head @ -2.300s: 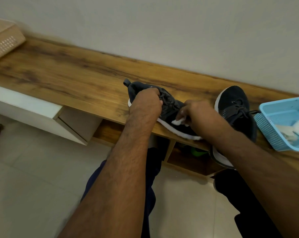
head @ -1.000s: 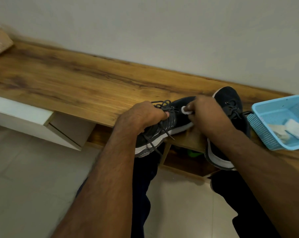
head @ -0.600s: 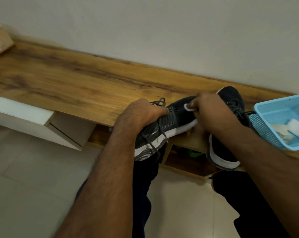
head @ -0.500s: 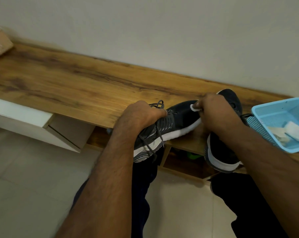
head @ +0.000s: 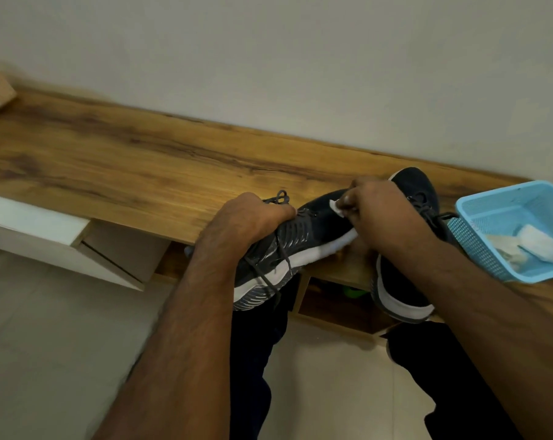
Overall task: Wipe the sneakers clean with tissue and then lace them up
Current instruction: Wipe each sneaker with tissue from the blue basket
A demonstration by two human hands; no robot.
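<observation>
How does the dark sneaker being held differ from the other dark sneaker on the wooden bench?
The held dark sneaker is gripped by the left hand and wiped with a white tissue pinched in the right hand; the other dark sneaker rests untouched on the wooden bench. The held one lies tilted; the other stands flat. Both have white soles.

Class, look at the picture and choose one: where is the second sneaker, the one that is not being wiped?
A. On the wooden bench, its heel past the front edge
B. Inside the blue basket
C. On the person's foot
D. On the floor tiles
A: the second sneaker lies on the wooden bench behind the right hand, its heel jutting past the front edge, beside the blue basket.
</observation>
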